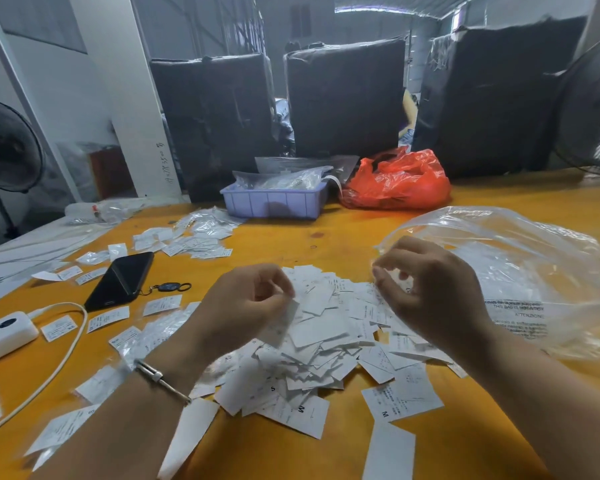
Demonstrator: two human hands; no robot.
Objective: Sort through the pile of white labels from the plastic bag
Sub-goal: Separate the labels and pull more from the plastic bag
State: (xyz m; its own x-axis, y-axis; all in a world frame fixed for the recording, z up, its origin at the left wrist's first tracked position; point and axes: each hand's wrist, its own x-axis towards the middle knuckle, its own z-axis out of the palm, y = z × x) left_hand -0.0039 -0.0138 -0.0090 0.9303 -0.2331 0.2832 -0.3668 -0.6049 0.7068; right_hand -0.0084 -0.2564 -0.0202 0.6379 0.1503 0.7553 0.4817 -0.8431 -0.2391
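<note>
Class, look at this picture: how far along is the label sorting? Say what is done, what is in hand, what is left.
Done: the clear plastic bag lies open beside the pile, and labels lie spread singly at the table's left. In hand: the left hand pinches one label; the right hand hovers curled, its contents unclear. Left: most of it, since the heaped pile of white labels looks unsorted.
</note>
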